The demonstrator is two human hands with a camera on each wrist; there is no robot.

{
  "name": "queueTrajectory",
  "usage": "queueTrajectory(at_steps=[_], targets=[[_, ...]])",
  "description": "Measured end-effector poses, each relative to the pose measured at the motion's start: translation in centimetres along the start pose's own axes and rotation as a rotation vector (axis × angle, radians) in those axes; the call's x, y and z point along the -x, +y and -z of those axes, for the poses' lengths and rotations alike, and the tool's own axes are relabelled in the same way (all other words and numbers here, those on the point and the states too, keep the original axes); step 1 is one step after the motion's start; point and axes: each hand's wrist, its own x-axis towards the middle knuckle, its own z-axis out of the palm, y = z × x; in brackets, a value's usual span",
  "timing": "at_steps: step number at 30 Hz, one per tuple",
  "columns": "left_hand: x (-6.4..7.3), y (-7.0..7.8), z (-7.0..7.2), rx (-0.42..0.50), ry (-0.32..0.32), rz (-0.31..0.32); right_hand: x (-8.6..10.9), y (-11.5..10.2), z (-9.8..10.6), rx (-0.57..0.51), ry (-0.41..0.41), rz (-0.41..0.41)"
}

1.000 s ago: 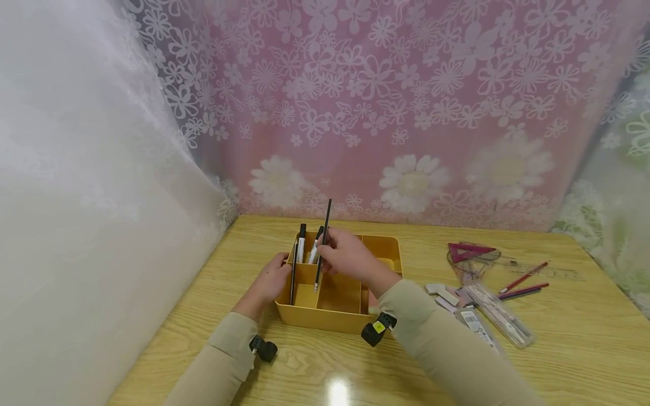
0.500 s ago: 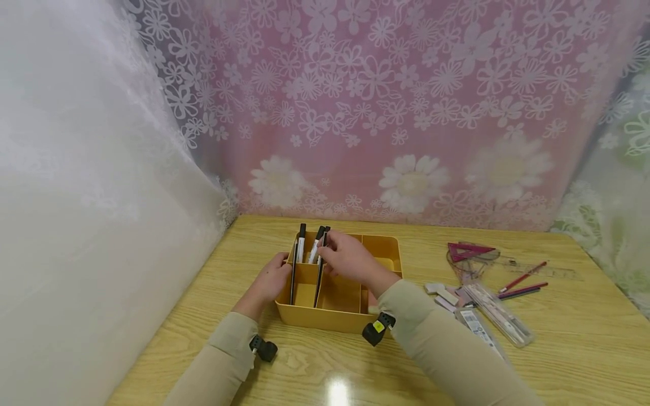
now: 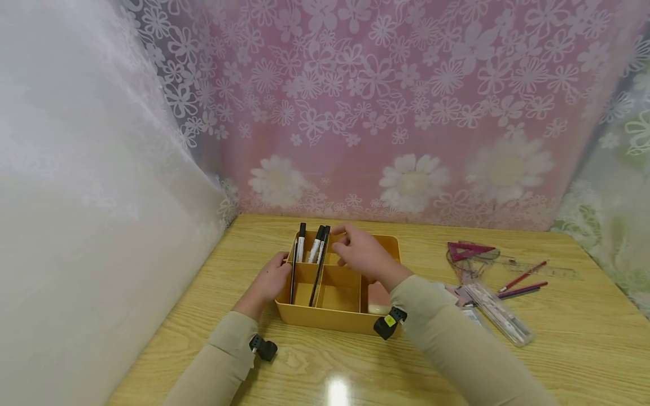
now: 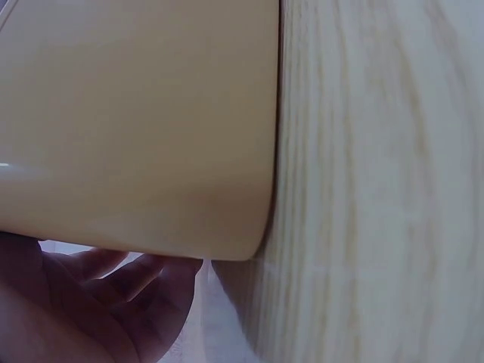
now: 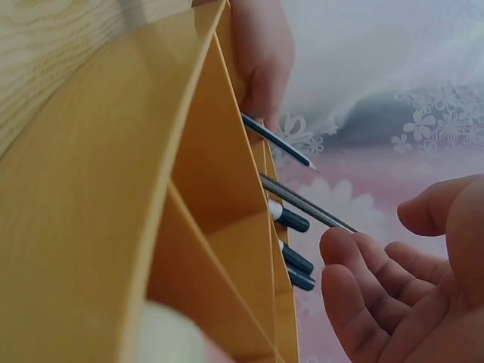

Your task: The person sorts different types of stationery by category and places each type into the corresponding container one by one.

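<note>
A yellow-orange desk organizer box (image 3: 325,321) with several compartments sits on the wooden table. My left hand (image 3: 269,279) grips its left wall at the rim; in the left wrist view the fingers (image 4: 162,302) lie along the outer side. My right hand (image 3: 363,254) hovers over the box with loosely bent fingers and nothing between them. Just left of it, a dark pencil (image 3: 317,282) leans in the front left compartment. Another dark pencil (image 3: 293,282) stands at that compartment's left side. Behind them, white markers with black caps (image 3: 302,248) stand in the back left compartment.
A pink and cream block (image 3: 378,296) lies in the box's front right compartment. On the table to the right are a magenta set square (image 3: 469,252), a clear ruler (image 3: 548,271), red pencils (image 3: 523,276) and a clear pen case (image 3: 500,316). A floral curtain (image 3: 355,113) hangs behind.
My right hand lowered the pencil into the front left compartment, let go of it and moved right. The pencil now leans there. My left hand stayed on the box.
</note>
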Motion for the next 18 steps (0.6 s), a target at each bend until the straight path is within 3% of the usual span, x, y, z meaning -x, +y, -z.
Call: queueTrajectory(at_steps=[4,11,18], targets=[[0.0,0.0,0.0,0.003,0.000,-0.001,0.3,0.6,0.9,-0.001,0.009,-0.021],[0.0,-0.2,0.1,0.004,0.010,-0.002,0.6,2.7,3.0,0.109,0.040,-0.007],[0.0,-0.2,0.2,-0.001,0.006,-0.014,1.7,6.7,7.4,0.225,0.046,-0.029]])
